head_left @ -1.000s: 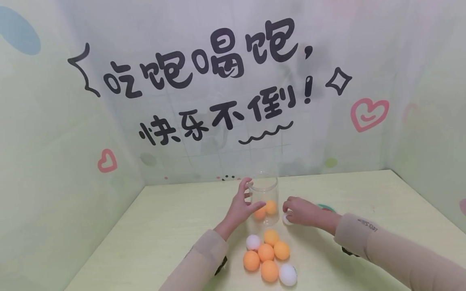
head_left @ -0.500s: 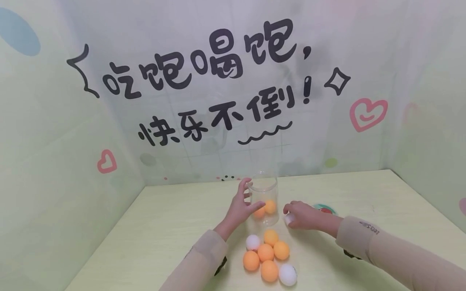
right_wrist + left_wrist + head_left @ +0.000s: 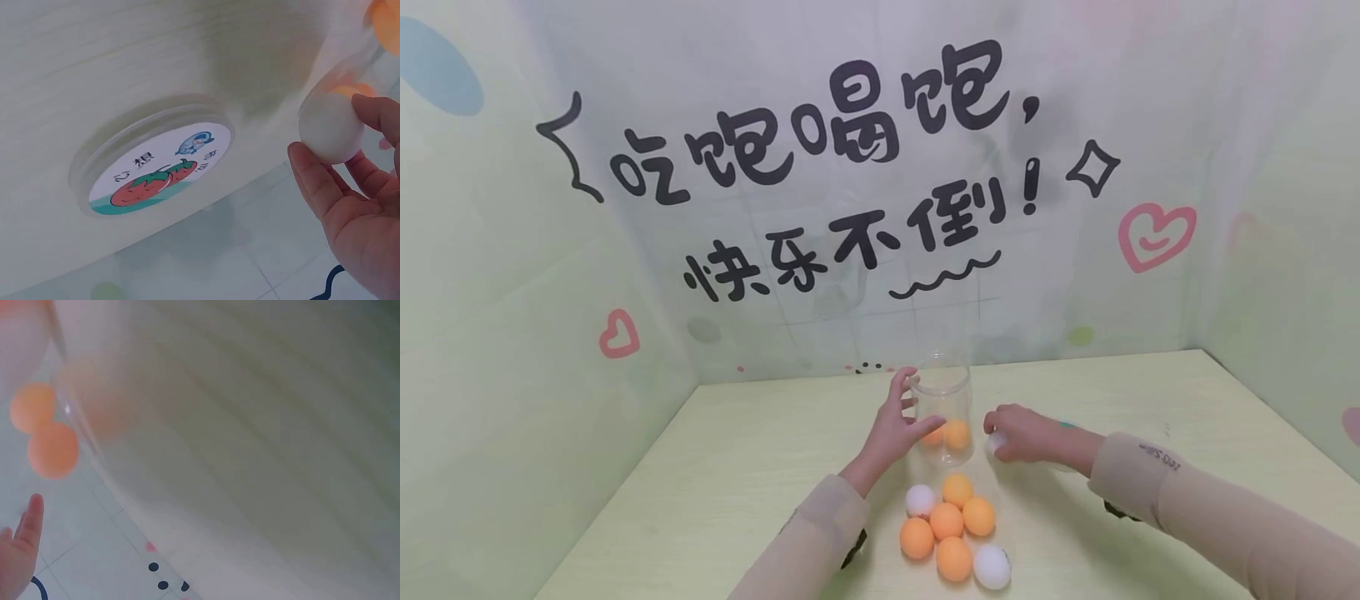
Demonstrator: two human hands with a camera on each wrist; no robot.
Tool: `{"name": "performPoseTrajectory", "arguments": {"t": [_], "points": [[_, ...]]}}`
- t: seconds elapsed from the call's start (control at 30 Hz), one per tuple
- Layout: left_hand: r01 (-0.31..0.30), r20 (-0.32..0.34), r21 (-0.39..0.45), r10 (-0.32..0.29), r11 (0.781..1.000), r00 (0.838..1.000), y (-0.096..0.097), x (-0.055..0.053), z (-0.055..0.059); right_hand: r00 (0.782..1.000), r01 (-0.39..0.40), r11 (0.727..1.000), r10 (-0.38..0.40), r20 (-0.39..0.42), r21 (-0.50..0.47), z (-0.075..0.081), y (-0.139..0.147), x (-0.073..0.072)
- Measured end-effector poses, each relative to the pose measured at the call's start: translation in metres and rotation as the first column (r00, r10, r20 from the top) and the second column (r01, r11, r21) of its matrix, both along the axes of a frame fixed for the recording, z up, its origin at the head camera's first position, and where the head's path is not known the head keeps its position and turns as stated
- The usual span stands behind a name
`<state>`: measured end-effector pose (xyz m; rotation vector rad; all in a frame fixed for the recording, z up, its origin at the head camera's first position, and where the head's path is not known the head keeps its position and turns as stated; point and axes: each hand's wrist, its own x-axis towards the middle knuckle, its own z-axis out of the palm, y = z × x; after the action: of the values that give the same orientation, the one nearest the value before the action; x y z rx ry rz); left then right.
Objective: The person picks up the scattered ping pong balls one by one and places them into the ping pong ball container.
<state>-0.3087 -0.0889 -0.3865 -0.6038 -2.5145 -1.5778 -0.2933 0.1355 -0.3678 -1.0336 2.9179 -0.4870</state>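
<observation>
In the head view, a clear jar [image 3: 942, 400] stands upright on the table with orange ping-pong balls [image 3: 957, 435] at its bottom. Its left side is held by my left hand [image 3: 891, 433], thumb across the front and fingers toward the back. Right of the jar, my right hand [image 3: 1026, 435] pinches a white ping-pong ball [image 3: 331, 128], clearest in the right wrist view. A loose group of orange ping-pong balls [image 3: 947, 521] and two white ones, one nearer the front [image 3: 992, 567], lies before the jar.
A round lid [image 3: 156, 169] with a strawberry picture lies on the table [image 3: 700, 500] behind my right wrist, mostly hidden in the head view. Printed curtain walls [image 3: 850, 333] enclose the table's back and sides.
My right hand shifts slightly, keeping the white ping-pong ball between its fingers, and covers more of the lid again. The orange balls inside the jar have shifted a little. My left hand stays put.
</observation>
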Motion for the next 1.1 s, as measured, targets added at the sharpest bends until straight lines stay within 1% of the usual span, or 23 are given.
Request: {"name": "performPoseTrajectory", "arguments": {"t": [0.2,0.4,0.53,0.73,0.93,1.1], "points": [[0.005,-0.004,0.006,-0.005,1.0,1.0,-0.001,0.0,-0.001,1.0,0.012,1.0,-0.012,-0.01,0.028,0.011,0.0,-0.006],[0.017,-0.008,0.014,-0.017,1.0,1.0,0.0,-0.001,-0.001,0.997,0.07,0.996,-0.072,0.032,0.048,0.03,0.002,-0.013],[0.027,-0.02,0.015,-0.026,1.0,0.999,0.0,-0.001,-0.001,0.996,0.091,0.994,-0.092,0.016,0.052,0.04,0.006,-0.019],[0.033,-0.033,0.015,-0.033,0.999,0.999,-0.001,-0.001,-0.001,0.994,0.104,0.992,-0.101,-0.04,0.077,0.056,0.009,-0.025],[0.032,-0.031,0.007,-0.032,0.999,0.999,-0.002,-0.001,-0.001,0.992,0.099,0.994,-0.095,-0.083,0.041,0.074,0.008,-0.026],[0.028,-0.022,0.011,-0.028,1.0,0.999,-0.002,0.0,0.0,0.988,0.113,0.993,-0.109,-0.111,0.026,0.089,0.003,-0.027]]}}
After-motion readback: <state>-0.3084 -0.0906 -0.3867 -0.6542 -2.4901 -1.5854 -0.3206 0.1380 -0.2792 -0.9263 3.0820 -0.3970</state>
